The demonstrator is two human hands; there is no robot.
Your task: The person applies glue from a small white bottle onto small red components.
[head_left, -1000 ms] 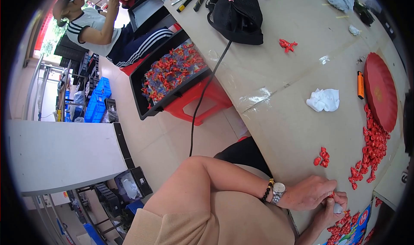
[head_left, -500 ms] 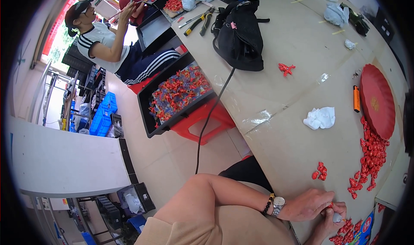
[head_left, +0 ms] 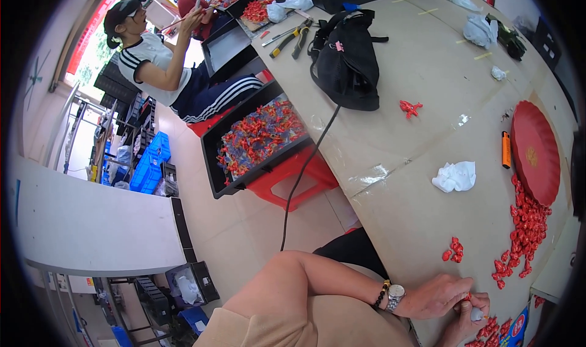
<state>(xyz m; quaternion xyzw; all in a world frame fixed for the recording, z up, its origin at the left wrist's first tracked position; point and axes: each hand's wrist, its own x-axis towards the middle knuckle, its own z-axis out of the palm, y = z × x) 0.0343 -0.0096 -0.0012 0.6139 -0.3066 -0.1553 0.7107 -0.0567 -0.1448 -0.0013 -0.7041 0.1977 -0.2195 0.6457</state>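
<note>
Lower right, our left hand [head_left: 436, 296] and right hand [head_left: 470, 317] pinch one small red piece [head_left: 467, 297] together on the bench [head_left: 415, 60]; one red tray [head_left: 535, 153], one orange lighter [head_left: 505, 149], one white rag [head_left: 455, 176] lie above.

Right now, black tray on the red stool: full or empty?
Full. The black tray on the red stool is covered wall to wall with small red pieces.

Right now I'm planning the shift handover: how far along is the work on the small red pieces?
Possibly done: a small cluster of red pieces set apart on the beige table. In hand: left hand and right hand pinch one small piece. Left: the long heap of red pieces beside the round red tray.
</note>
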